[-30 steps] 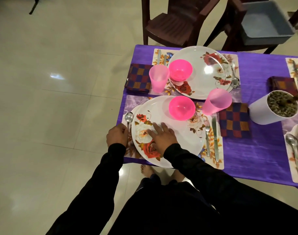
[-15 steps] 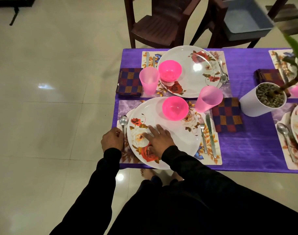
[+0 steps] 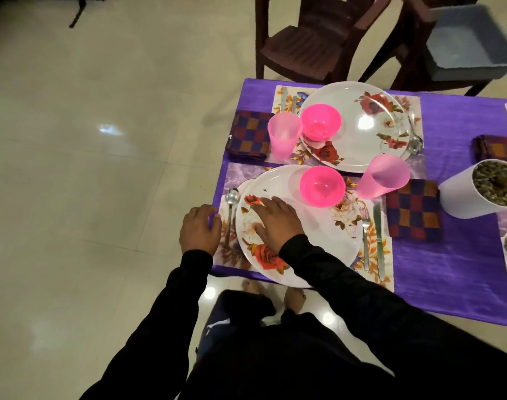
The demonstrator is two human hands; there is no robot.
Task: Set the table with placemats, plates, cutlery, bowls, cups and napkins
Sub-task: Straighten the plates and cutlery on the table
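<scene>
Here, on the purple-clothed surface point(image 3: 448, 261), the near place setting: a floral-printed rectangular placemat point(image 3: 373, 246); on it a round white plate with red rose pattern point(image 3: 318, 235), its near rim overhanging the surface edge; a bright pink plastic bowl point(image 3: 322, 185) standing on the plate's far part; a steel spoon point(image 3: 231, 209) lying just left of the plate; a steel fork point(image 3: 365, 235) and steel table knife point(image 3: 378, 238) side by side on the mat to the right; a translucent pink plastic cup point(image 3: 382, 176) beyond them; a checked folded cloth napkin point(image 3: 413, 210) beside the mat. Right hand point(image 3: 275, 222): palm down on the plate's left portion, fingers spread wide and flat, holding nothing. Left hand point(image 3: 198, 228): at the mat's left edge, just beside the spoon, fingers loosely curled; whether they pinch the mat edge cannot be told. Far setting: a second matching plate point(image 3: 373, 134), pink bowl point(image 3: 321, 122), pink cup point(image 3: 284, 133) and checked napkin point(image 3: 250, 133), all laid. Also present: a white cylindrical pot filled with gravel point(image 3: 463, 194), to the right. Step in hand, by judgement: final straightening of the near setting, every item already being present. Next move likely calls for sliding plate and mat back from the edge gently, so the bowl does not shift, and keeping the spoon parallel.
</scene>
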